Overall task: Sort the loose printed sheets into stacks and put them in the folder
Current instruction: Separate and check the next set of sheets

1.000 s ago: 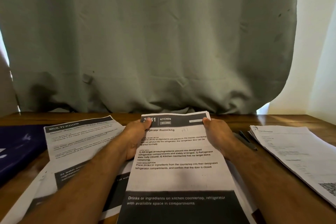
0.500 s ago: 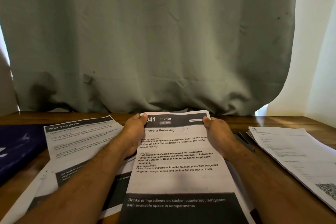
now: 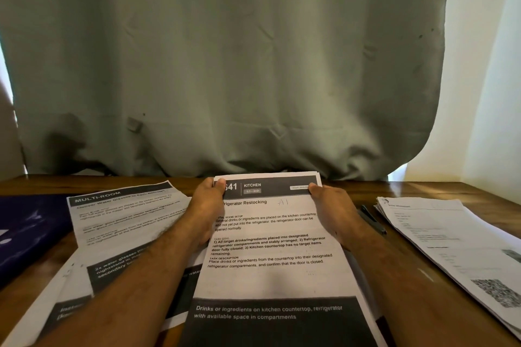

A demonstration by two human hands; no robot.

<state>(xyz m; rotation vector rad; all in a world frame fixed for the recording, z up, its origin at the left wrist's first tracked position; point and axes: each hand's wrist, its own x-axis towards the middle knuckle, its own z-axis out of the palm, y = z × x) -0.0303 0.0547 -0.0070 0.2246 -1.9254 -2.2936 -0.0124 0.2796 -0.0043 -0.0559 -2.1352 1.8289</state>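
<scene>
Kitchen sheets (image 3: 270,236) between gripping hands (image 3: 270,205)

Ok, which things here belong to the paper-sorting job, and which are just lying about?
Part of the job:
- KITCHEN sheets, held by left hand and right hand
- MULTI-ROOM sheets
- stack of sheets on the right
- dark blue folder

Lying about:
- pen
- grey curtain

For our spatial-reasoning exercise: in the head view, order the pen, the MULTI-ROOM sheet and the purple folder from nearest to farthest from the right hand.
1. Pen, just right of the right hand.
2. MULTI-ROOM sheet, left, beyond the left hand.
3. Purple folder, far left.
</scene>
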